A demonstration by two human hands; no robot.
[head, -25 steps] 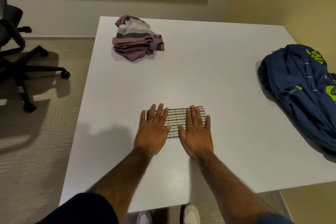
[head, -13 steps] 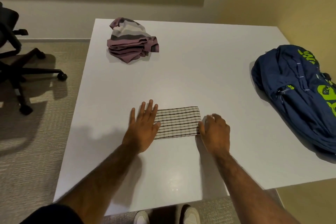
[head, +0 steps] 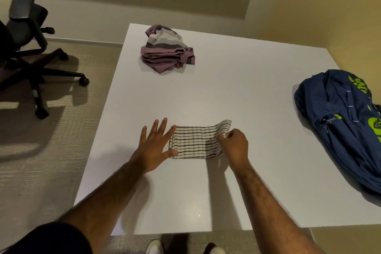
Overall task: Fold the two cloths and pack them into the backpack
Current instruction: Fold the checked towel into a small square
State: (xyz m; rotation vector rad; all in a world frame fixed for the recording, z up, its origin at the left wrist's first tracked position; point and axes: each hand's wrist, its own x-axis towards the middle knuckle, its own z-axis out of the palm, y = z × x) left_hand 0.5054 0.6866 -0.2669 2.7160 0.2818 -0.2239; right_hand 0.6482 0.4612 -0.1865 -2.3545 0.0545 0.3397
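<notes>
A white cloth with dark checks [head: 195, 142] lies folded into a narrow strip near the front of the white table [head: 237, 88]. My left hand [head: 154, 146] lies flat with straight fingers, its thumb and fingertips pressing the strip's left end. My right hand [head: 234, 144] pinches the right end, which curls up off the table. A striped purple, grey and white cloth [head: 166, 49] sits crumpled in a heap at the back left. The navy backpack [head: 342, 121] with lime-green print lies on its side at the right edge.
A black office chair [head: 24, 33] on castors stands on the carpet left of the table. A yellow wall runs close behind the backpack. My shoes [head: 154, 247] show below the table's front edge.
Both hands pressed flat on the checked cloth a second ago. They slid apart to its ends, and my right hand has now pinched the right end and lifted it.
</notes>
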